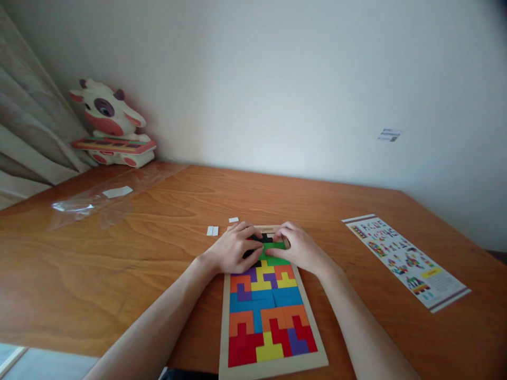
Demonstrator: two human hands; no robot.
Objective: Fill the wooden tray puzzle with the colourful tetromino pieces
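A wooden puzzle board (325, 359) lies lengthwise in front of me, filled over most of its area with flat red, yellow, purple, orange and blue pieces. Over its far left part rests my left hand (237, 247), fingers curved at the black pieces (256, 238). My right hand (297, 247) is at the far right part, thumb and fingers on either side of a green piece (277, 254), touching it. Some of the far rows are hidden under both hands.
Small white pieces (213, 230) lie left of the board's far end. A printed pattern sheet (407, 261) is on the right. Clear plastic wrapping (87, 203) lies at the left, near a cow-shaped toy keyboard (114, 124) by the wall.
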